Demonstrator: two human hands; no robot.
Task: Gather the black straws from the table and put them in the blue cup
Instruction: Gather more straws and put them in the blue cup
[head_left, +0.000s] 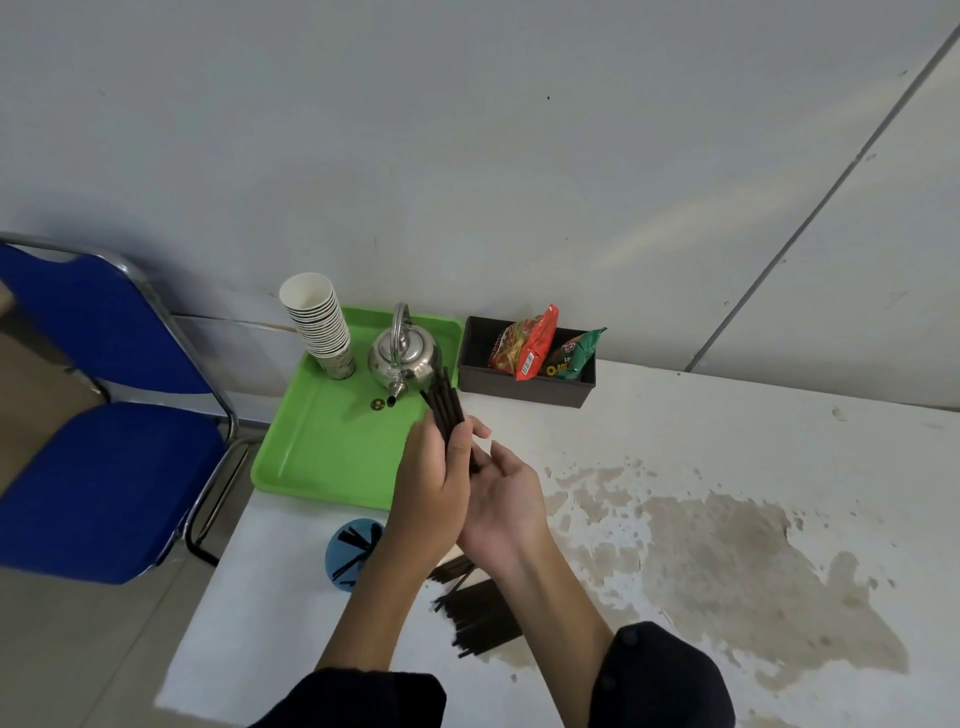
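Our left hand (431, 483) is gripping a bundle of thin black plastic straws (448, 410); our right hand (501, 501) is lying open beside it. The round blue cup (345, 553) is already holding several, while a pile (480, 616) is waiting on the near desk (675, 441).

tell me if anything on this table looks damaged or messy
Yes. The white table top has a big brown patch on the right where the surface looks worn or stained. Black straws lie loose beside it.

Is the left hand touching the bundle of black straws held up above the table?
Touching. The head view shows the left hand wrapped around the bundle of black straws, fingers closed over it; the right hand is open, cupped beneath its lower end.
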